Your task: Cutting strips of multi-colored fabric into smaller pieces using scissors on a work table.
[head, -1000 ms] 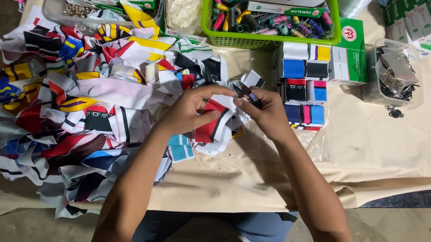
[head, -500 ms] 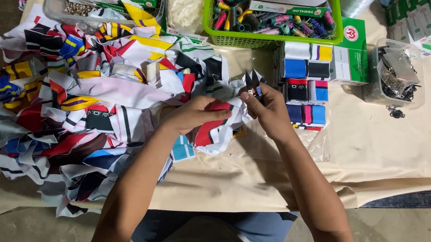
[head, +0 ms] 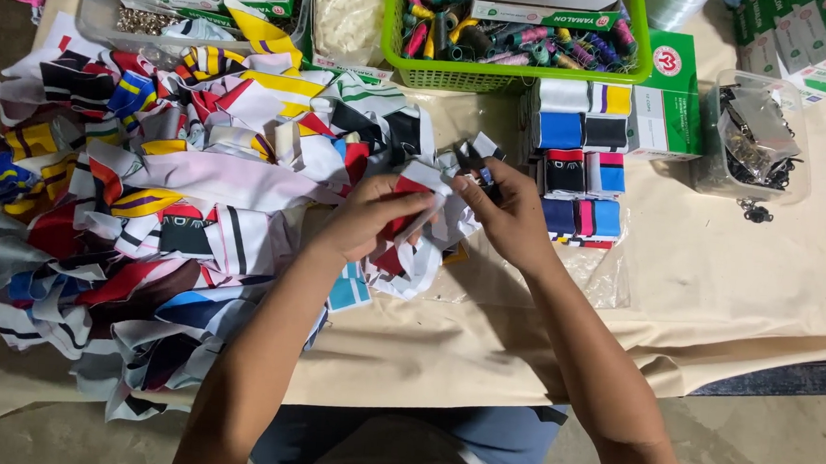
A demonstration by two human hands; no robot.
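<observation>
Head view, looking down on a table under a tan cloth (head: 733, 309). Farthest left sprawls a heap of fabric pieces (head: 137, 206), thin, limp and glossy, printed in stripes and blocks of red, white, black, yellow and blue; they lie loose and overlapping, likely so that 1 can be pulled out at a time. The left hand (head: 368, 222) is closed around a small red-and-white fabric piece (head: 414, 186), thumb and fingers pinching it and lifting its edge toward the other hand, which seems to keep the soft cloth taut enough to work on. That piece sits near the table's middle, just right of the heap. The right hand (head: 509, 219) is closed on small dark thread snips (head: 474, 164), blades pointing at the held edge; how far the blades are parted I cannot tell. Behind the hands stands a green plastic basket (head: 513, 74) with a latticed wall, full of thread spools. Just right of the hands lie folded, stacked pieces (head: 584, 166), squared in neat rows. Farthest right, a clear plastic tub (head: 758, 138) holds small metal parts, probably kept apart from the cloth
</observation>
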